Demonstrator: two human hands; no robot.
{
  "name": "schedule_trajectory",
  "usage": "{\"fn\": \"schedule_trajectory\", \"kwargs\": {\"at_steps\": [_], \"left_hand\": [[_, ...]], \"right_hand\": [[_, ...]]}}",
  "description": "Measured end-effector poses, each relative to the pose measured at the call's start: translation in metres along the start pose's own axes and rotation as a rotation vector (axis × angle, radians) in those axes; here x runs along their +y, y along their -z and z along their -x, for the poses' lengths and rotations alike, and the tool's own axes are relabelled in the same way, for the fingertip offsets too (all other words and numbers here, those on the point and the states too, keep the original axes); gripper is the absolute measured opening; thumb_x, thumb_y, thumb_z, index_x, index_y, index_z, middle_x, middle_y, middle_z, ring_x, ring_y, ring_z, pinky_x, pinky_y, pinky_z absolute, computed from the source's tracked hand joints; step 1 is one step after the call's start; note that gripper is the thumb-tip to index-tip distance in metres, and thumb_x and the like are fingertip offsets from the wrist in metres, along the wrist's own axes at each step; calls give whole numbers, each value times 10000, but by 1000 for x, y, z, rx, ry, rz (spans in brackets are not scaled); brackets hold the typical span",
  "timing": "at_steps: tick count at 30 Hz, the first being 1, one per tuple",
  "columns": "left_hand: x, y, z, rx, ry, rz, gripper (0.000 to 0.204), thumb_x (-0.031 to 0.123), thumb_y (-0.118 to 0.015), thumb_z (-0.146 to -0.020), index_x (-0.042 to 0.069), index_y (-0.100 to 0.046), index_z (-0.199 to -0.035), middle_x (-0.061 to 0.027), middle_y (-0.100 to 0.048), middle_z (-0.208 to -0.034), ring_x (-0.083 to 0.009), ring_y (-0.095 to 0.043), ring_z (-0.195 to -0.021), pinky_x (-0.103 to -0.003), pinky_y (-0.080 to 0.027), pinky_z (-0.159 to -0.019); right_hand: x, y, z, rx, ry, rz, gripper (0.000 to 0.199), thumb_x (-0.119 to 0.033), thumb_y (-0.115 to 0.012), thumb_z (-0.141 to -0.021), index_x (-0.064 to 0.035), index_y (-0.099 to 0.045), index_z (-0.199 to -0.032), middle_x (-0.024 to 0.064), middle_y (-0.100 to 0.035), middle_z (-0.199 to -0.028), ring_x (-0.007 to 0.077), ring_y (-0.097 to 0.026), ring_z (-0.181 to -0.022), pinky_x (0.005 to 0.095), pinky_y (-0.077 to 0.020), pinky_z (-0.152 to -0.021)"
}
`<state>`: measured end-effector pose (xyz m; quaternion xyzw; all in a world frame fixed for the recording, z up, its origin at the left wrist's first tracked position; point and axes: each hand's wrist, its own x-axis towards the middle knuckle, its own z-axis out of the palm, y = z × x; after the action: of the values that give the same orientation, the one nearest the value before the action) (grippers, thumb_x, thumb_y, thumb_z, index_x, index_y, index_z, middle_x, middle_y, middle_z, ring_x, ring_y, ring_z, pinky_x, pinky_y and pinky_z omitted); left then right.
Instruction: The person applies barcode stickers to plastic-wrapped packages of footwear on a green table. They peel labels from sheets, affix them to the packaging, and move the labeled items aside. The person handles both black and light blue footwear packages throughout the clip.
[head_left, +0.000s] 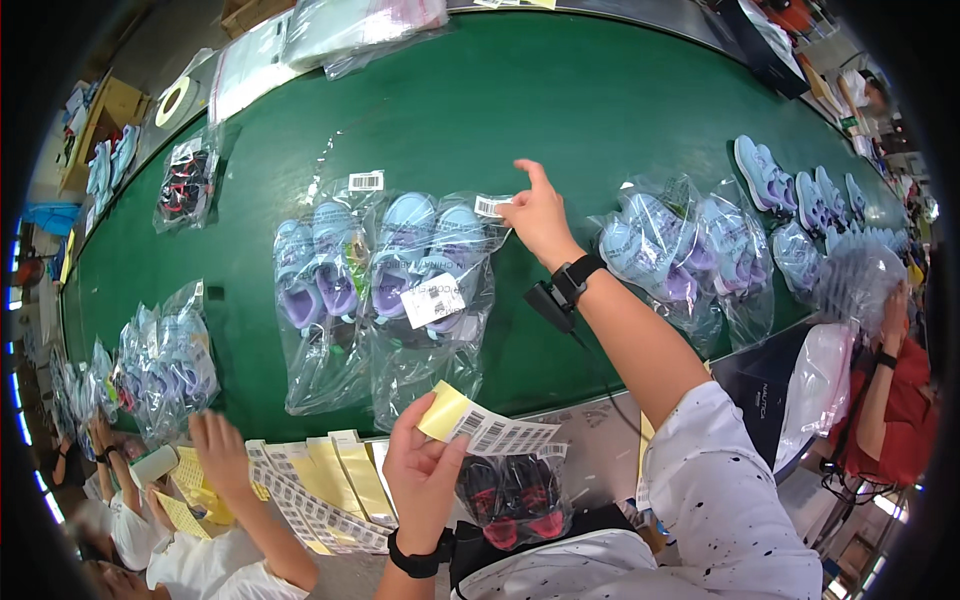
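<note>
Green tabletop [545, 100]; frame centre, two clear-plastic-bagged pairs of blue-and-lilac shoes [390, 270], white barcode stickers [366, 181] apparently already on. Right hand [540, 220] touches one, grip unclear; left hand [422, 468], lower centre, pinches yellow-backed sticker sheet [495, 433], labels remaining.

Desk [430, 120] is showing green; bagged shoes [408, 225], pale blue and lilac; label strip [492, 430], yellow and black-barred white.

The green table [570, 100] carries two bagged pairs of light-blue shoes [388, 272]; around them lie bagged black-and-red shoes [187, 190] at ten o'clock, bagged blue pairs [650, 240] at three, others [165, 365] at eight.
</note>
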<state>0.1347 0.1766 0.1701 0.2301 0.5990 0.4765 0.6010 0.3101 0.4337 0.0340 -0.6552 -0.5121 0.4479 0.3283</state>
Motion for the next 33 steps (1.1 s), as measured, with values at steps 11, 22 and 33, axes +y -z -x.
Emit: {"fn": "schedule_trajectory", "kwargs": {"at_steps": [11, 22, 33], "left_hand": [[-19, -1, 13, -10, -11, 17, 515, -55, -590, -890, 22, -438, -1375, -105, -696, -987, -125, -652, -841, -245, -521, -711], [-21, -57, 0, -50, -26, -16, 364, -20, -552, -946, -12, -520, -1308, -63, -673, -989, -88, -633, -866, -216, -485, -776], [-17, -89, -11, 41, -163, 18, 288, -6, -579, -940, -26, -580, -1227, -9, -601, -948, -58, -564, -847, -199, -453, -732]], "right_hand": [[86, 269, 43, 44, 448, 751, 419, -253, -722, -832, -46, -648, -1189, 236, -587, -1241, 406, -520, -1206, 446, -421, -1018], [48, 126, 44, 177, 222, 555, 512, -331, -663, -882, 50, -593, -1217, 328, -544, -1279, 462, -543, -1173, 463, -449, -993], [-33, 117, 195, -601, 232, -127, 274, -171, -726, -854, 30, -570, -751, 105, -594, -731, 218, -550, -648, 338, -429, -602]]}}
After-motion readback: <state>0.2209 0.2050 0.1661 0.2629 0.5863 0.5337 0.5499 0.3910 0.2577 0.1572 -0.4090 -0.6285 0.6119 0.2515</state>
